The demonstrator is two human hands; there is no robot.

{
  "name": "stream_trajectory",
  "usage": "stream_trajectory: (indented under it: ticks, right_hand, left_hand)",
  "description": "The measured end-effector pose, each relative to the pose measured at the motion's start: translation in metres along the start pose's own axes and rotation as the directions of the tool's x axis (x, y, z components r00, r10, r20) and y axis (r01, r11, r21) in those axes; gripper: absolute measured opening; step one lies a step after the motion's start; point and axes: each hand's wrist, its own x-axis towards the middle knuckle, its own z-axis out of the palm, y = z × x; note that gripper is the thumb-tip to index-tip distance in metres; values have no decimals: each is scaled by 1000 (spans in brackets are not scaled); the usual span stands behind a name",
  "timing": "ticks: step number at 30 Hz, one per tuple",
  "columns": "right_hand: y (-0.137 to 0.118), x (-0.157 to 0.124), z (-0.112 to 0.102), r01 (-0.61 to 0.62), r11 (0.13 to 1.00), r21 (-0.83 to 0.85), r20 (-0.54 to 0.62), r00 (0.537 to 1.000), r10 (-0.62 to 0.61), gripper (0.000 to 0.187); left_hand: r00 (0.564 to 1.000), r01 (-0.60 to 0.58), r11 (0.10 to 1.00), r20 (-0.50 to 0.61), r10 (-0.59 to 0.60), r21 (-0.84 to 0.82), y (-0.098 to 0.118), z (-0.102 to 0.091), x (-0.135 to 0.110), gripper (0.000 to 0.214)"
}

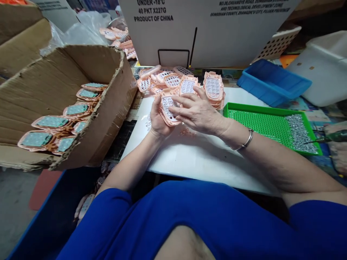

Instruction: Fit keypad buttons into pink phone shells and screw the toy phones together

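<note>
My left hand (159,121) is closed around the side of a pink plastic casing (169,110) with a white keypad in its face. My right hand (199,110) reaches over from the right, its fingers spread and touching the keypad. A stack of similar pink casings with keypads (213,86) stands just beyond the right hand. Another keypad casing (187,85) lies beside it, and a pile of pink shells with rows of holes (162,76) is behind. Small clear pieces (148,122) and small orange-pink pieces (187,133) are scattered on the white board (168,159).
To the left, a cardboard box (108,104) holds pink casings with green circuit boards (51,122). A green tray (255,122) of silver screws (299,133) lies right. Beyond it is a blue bin (273,86). At the right edge, another person's hand is beside a powered screwdriver (336,136).
</note>
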Motion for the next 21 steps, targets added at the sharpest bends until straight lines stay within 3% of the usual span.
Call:
stream_trajectory:
  ticks: [2, 4, 9, 13, 16, 21]
  right_hand:
    - [3, -8, -4, -59, 995, 82, -73, 995, 65, 30]
    - [6, -20, -4, -108, 981, 160, -57, 991, 119, 31]
    - [-1, -53, 11, -138, 986, 97, 232, 966, 112, 24]
    - [-7, -63, 26, -205, 974, 101, 339, 927, 160, 24]
    - [-5, -64, 30, -275, 940, 199, 334, 921, 199, 20]
    - [-2, -64, 26, -264, 925, 275, 245, 949, 198, 11]
  left_hand:
    - [999, -24, 1000, -32, 24, 5, 4, 0, 3, 52]
    - [996, -12, 1000, -94, 13, 19, 9, -1, 5, 59]
    - [989, 21, 1000, -149, -20, 8, 18, -2, 8, 69]
    - [988, 36, 999, -151, -33, 17, 15, -3, 9, 71]
    - [991, 31, 998, -132, -25, 47, 12, -3, 8, 71]
    - [993, 35, 998, -117, -28, 60, 10, -1, 6, 71]
